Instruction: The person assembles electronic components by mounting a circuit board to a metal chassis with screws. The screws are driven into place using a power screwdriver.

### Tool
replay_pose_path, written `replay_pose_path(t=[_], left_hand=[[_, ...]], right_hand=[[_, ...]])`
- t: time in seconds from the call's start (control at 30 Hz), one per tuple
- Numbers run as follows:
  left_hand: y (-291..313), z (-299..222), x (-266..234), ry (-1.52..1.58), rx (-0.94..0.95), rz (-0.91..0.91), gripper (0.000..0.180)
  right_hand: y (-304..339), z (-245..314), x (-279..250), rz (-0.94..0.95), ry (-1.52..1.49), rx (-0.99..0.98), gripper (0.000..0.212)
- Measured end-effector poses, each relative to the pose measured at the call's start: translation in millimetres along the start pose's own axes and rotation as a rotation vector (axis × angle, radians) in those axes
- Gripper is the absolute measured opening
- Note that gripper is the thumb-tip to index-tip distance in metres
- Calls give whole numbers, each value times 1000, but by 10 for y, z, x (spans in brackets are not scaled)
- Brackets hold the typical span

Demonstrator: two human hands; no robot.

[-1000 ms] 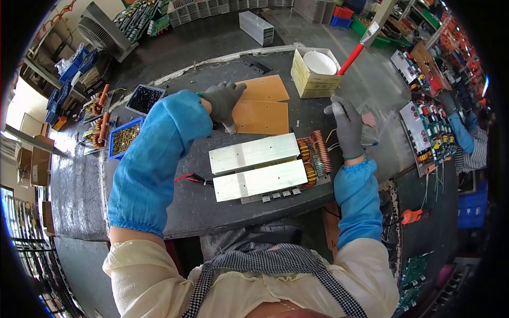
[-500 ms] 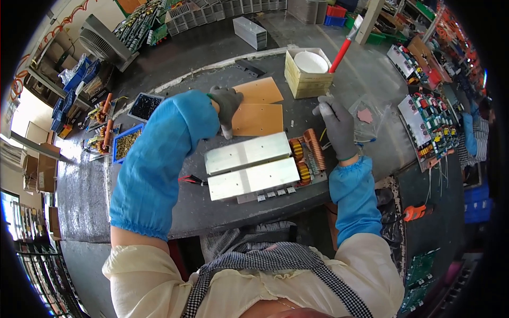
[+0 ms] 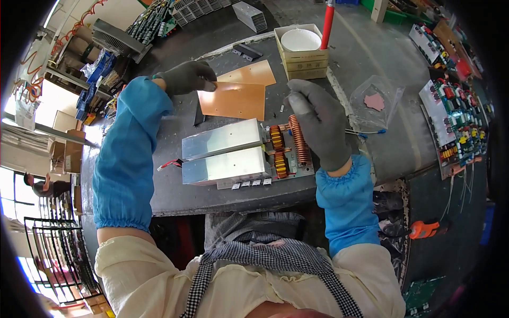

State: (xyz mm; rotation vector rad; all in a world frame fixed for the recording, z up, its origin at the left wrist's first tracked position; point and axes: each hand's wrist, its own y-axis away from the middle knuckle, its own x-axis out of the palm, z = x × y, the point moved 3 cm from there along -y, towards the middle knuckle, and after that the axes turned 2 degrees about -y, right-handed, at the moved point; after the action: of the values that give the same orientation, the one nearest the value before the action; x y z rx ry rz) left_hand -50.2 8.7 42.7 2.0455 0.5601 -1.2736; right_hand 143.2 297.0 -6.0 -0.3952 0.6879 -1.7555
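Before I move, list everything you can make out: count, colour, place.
sheets: 2, orange, middle
bars: 2, silver, nearer than sheets
ring coils: 2, yellow and black, right of bars
long coil: 1, copper, by ring coils
box: 1, cream, beyond sheets, right
tub: 1, white, in box
handle: 1, red, box's right side
bracket: 1, black, beyond sheets
block: 1, silver, far side
bag: 1, clear, right side
scrap: 1, pink, at bag
fan: 1, grey, far left
boards: several, mixed, right edge
tool: 1, orange, lower right
bench: 1, dark, beneath bars
sleeves: 2, blue, forearms
left hand: 1, grey glove, sheet's corner
right hand: 1, grey glove, by long coil
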Motion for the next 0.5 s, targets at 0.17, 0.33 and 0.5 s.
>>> replay_pose_path(t=[0.17,0.33,0.5], left_hand=[[132,-145,-286,243,-124,-493,26],[269,-195,275,-406,122,-365,20],[282,-174,313,-81,112,-476,19]], right_hand=[[33,52,-82,-35,-57,-46,16],[17,72,-21,-37,-115,-48,16],[0,162,6,11,-74,-67,17]])
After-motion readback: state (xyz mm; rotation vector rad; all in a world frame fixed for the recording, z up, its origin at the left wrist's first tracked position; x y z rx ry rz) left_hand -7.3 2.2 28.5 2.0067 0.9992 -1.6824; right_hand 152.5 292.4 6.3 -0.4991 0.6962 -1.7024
